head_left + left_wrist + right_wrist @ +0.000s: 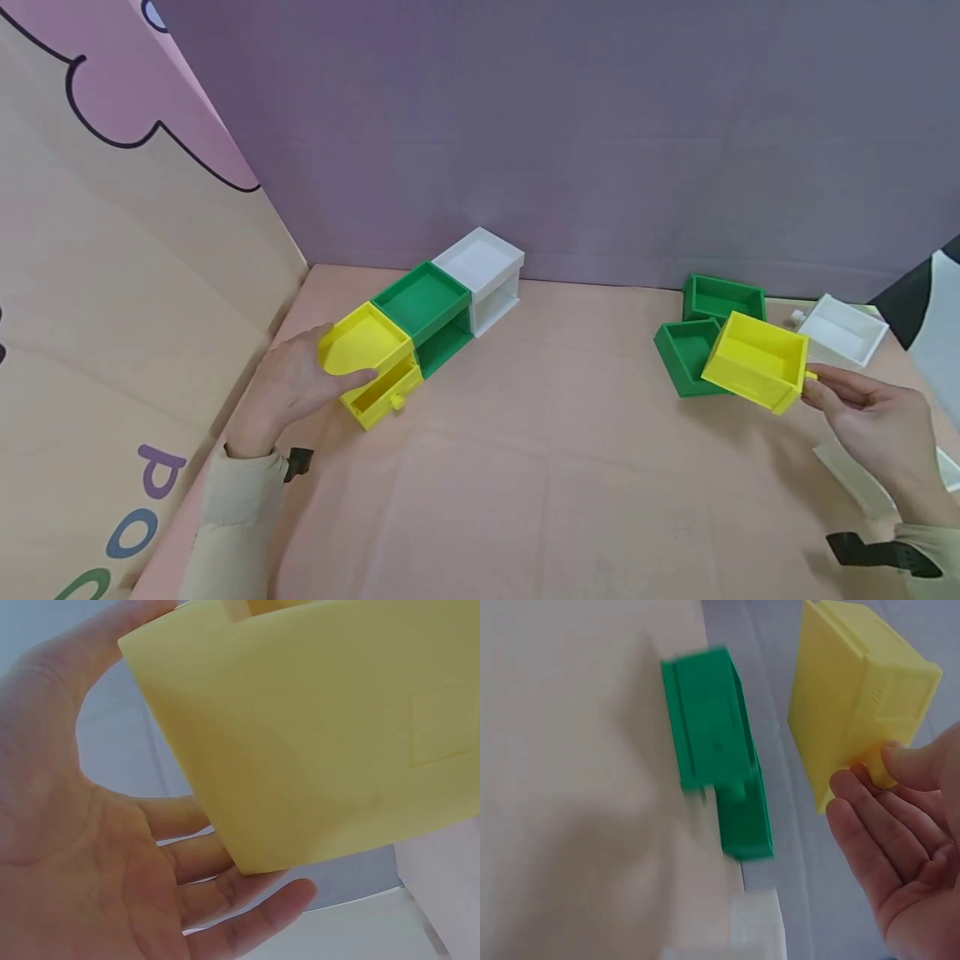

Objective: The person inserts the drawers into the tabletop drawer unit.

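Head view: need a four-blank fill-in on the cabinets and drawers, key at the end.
1. The left hand grips the yellow cabinet, at one end of a row of ____ cabinets.
2. The green cabinet stands between that one and the ____ one.
3. The held drawer, its knob pinched by the right hand, is ____.
4. The loose white drawer lies right of two other drawers, both ____.

Missing words: three; white; yellow; green.
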Motion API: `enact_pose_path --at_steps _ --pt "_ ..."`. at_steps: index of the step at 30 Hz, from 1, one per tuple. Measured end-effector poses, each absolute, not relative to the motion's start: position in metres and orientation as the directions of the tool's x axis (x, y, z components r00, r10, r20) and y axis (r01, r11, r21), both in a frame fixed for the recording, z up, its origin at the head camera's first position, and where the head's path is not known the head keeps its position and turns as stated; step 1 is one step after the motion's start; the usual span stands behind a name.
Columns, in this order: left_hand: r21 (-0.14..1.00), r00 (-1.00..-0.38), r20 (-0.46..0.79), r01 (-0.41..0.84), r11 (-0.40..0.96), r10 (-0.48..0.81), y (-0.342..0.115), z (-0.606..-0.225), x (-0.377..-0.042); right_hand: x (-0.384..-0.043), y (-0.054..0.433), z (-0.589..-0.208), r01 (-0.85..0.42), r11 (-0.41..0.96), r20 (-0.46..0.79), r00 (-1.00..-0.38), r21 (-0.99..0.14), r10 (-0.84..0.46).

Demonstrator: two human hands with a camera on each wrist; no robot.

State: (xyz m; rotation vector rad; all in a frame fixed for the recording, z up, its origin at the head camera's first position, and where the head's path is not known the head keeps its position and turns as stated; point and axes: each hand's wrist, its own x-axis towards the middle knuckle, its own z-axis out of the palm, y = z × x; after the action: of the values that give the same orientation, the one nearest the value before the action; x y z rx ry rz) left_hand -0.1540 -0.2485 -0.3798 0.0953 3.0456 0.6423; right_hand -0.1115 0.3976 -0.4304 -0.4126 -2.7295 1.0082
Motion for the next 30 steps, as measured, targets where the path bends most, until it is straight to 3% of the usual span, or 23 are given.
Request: enact_pose_path --at_steps 9,16,30 --pt "0.413 -0.997 0.006 0.069 0.908 0.073 -0.25 -0.382 -0.154 -0.106 0.353 -0.439 0.035 0.641 0.156 -0.958 -0.767 0.24" --pt "0.423 -0.998 -0.003 0.055 0.905 0.062 -0.25 -0.381 -0.154 -0.107 0.315 -0.446 -0.063 0.617 0.257 -0.938 -0.785 0.231" --pt "0.428 -0.998 0.002 0.052 0.902 0.057 -0.25 -0.382 -0.154 -0.104 0.27 -0.452 -0.191 0.588 0.332 -0.933 -0.786 0.141"
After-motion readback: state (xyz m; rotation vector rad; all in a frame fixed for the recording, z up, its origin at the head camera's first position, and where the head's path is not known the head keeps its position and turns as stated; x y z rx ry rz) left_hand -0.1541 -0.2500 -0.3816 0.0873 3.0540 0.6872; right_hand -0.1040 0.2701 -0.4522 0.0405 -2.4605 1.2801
